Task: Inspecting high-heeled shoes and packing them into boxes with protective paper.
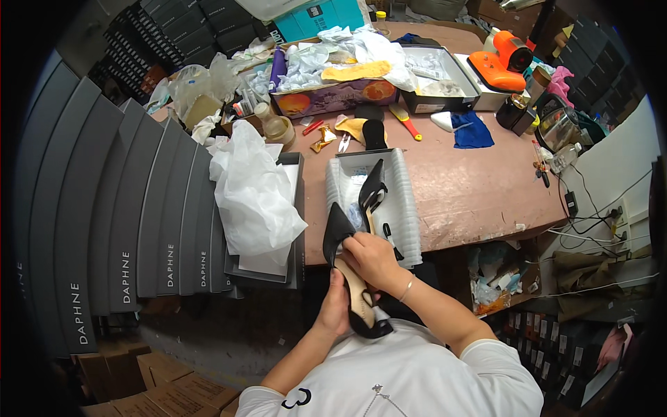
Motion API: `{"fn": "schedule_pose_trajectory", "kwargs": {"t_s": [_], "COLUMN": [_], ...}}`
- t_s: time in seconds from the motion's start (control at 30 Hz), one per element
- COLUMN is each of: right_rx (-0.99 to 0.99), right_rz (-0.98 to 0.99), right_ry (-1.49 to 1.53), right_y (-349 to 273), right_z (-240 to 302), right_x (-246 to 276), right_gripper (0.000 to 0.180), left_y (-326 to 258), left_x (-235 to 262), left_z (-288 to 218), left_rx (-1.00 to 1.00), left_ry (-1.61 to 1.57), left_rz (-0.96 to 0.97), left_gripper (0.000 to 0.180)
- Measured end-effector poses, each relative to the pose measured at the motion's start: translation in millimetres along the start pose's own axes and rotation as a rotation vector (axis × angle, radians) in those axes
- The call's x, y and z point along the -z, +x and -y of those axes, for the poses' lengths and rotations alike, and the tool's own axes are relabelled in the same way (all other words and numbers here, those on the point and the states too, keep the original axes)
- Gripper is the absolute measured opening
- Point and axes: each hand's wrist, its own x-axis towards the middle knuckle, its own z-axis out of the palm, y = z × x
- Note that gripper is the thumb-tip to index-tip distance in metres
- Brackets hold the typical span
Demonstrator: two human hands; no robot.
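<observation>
Gripping a black high-heeled shoe [351,278] from beneath, the left hand [335,309] is closed on it above the lap, while the right hand [372,256] presses curled fingers onto its insole. Its mate [372,189] already sits in the open shoebox [410,208]; what the right fingers pinch stays hidden.

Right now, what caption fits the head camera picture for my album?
Both hands, left hand and right hand, hold a black high-heeled shoe above an open shoebox.

Shoe stockroom, stacked grey shoe boxes [132,229], cluttered worktable [479,187]
</observation>
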Motion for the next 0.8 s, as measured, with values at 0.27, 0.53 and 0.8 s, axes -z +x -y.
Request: {"fn": "schedule_pose_trajectory", "kwargs": {"t_s": [0.27, 0.53, 0.8], "right_rx": [-0.171, -0.032, 0.169], "right_rz": [0.256, 0.263, 0.045], "right_ry": [-0.053, -0.121, 0.021], "right_y": [15, 22, -1], "right_z": [-92, -87, 6], "right_x": [25, 27, 2], "right_gripper": [0.028, 0.019, 0.024], "left_y": [11, 28, -1], "left_x": [24, 45, -20], "left_z": [-17, -10, 7], "left_rx": [0.101, -0.011, -0.193], "left_ry": [-0.083, 0.092, -0.156], "left_rz": [-0.162, -0.044, -0.092], "left_gripper": [0.055, 0.055, 0.065]}}
